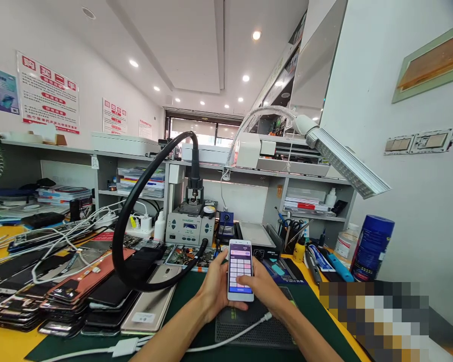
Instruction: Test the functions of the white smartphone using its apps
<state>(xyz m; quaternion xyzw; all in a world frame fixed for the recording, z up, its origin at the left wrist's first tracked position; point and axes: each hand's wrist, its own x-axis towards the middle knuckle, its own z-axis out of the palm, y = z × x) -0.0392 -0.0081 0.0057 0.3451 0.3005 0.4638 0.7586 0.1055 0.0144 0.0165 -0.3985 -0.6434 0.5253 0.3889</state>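
A white smartphone [240, 296] is held upright in the middle, its lit screen showing rows of light tiles. My left hand [214, 281] wraps round its left side and lower back, with a finger showing beneath the bottom edge. From the right, my right hand [266, 286] closes against the phone's other side, one digit lying across the screen; its remaining fingers are mostly hidden. Below both hands, a dark textured pad [256, 337] rests on the green mat [196, 291]. A white cable [245, 332] crosses the pad and passes under my right forearm.
Stacked phones and phone parts [109, 291] crowd the left side, beside a thick black hose [123, 226]. Behind stand a grey control unit [190, 229] and a flat grey device [257, 236]. A lamp [351, 161] overhangs the right, above a blue can [373, 246].
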